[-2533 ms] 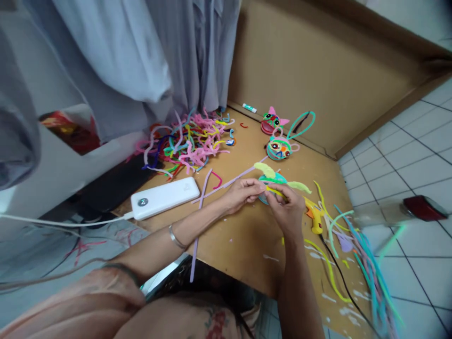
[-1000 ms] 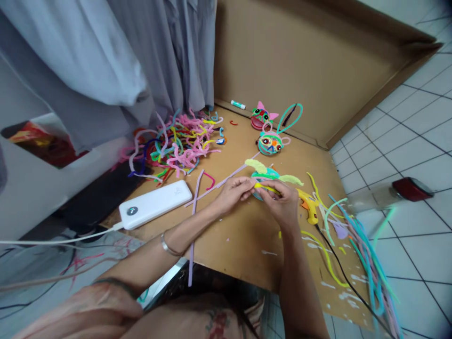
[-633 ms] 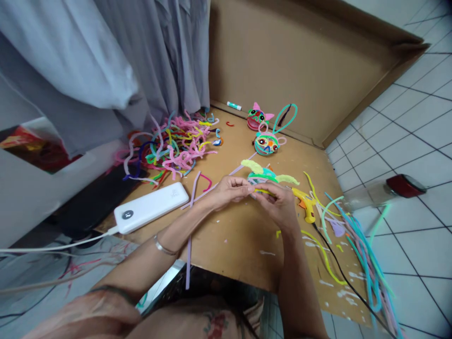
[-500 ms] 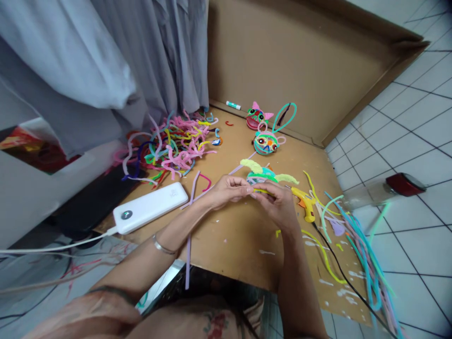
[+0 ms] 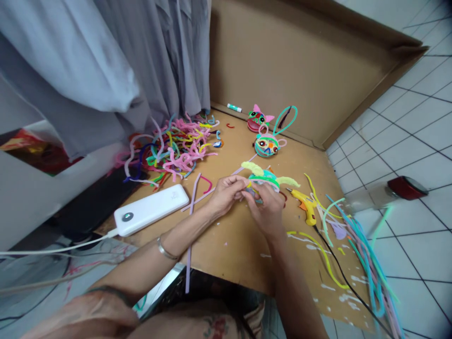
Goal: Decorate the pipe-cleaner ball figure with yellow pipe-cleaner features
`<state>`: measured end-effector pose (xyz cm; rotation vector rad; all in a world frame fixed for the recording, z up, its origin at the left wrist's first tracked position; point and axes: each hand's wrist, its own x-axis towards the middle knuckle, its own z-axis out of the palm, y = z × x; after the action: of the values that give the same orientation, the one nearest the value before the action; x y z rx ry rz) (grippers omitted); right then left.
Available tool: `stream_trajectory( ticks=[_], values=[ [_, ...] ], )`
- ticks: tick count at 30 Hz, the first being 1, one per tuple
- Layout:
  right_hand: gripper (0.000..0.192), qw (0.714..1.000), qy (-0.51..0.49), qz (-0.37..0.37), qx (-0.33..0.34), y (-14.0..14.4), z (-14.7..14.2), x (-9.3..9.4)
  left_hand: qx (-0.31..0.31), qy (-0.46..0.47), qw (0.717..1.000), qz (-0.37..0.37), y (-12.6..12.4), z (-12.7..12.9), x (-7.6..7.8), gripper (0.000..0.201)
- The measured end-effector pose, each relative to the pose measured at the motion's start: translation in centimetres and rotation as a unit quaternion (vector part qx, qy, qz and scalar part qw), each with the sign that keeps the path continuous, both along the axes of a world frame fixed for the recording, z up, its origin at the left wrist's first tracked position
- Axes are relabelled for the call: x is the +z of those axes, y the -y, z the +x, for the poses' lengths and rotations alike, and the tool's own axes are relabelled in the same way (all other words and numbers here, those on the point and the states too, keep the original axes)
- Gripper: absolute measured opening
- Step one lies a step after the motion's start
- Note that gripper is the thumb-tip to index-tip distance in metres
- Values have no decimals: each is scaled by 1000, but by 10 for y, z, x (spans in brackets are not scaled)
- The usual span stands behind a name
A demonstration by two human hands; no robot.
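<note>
My left hand (image 5: 229,192) and my right hand (image 5: 265,205) meet over the middle of the cardboard-topped table. Between their fingertips is a short yellow pipe cleaner (image 5: 249,185), pinched by both hands and mostly covered by the fingers. Just behind them lies a round green and teal pipe-cleaner piece (image 5: 265,175) with two pale yellow ear-like strips; my right hand hides its lower part. Farther back sit two finished-looking pipe-cleaner animal heads, one with pink round ears (image 5: 267,145) and one with pink pointed ears (image 5: 259,118).
A yellow glue gun (image 5: 305,205) lies right of my hands, its black cord running to the front right. Loose pipe cleaners (image 5: 367,263) hang over the right edge near a red-lidded jar (image 5: 399,190). At left are a tangled pipe-cleaner heap (image 5: 176,146) and a white power bank (image 5: 151,209).
My right hand has shifted left and turned inward, closer to my left fingertips. Less of the yellow pipe cleaner shows between the fingers, and more of the green piece behind is visible.
</note>
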<state>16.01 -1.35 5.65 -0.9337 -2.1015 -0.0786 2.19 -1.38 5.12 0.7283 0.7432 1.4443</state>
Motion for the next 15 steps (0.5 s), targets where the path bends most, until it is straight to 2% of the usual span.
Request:
stream_trajectory(
  ticks=[4,8,15],
  values=[
    [18,999,21,31,-31,0,-2,-5,21,-11,1000,-11,1,4,-4,25],
    [19,1000,7,18,-10,-4,4,0,16,-22,1000,-7,2,6,-7,25],
    [15,999,-31,-28,30,-7,12,8,-48,-55,996,41,3,1,-6,40]
  ],
)
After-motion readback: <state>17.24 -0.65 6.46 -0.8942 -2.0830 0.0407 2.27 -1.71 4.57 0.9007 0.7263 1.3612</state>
